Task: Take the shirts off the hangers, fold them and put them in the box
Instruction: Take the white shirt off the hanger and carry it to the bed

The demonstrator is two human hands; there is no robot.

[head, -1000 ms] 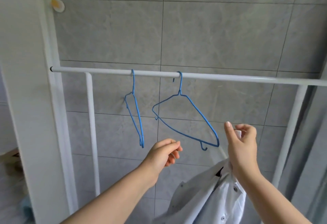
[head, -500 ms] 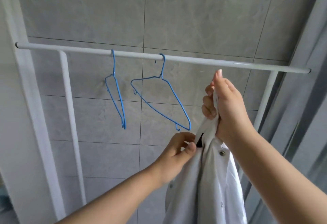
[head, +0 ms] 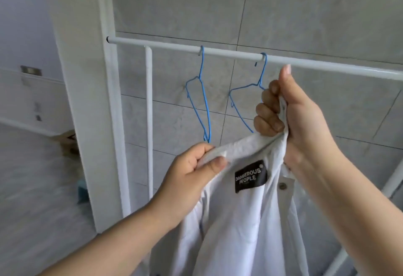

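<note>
both hands gripping white shirt (head: 235,221) collar

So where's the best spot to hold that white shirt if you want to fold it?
Probably the collar band, from above, as both hands do here. The left hand pinches one end of it and the right hand grips the other, so the white shirt hangs freely below, its black label facing the camera. The two blue hangers hang bare on the rail.
</note>
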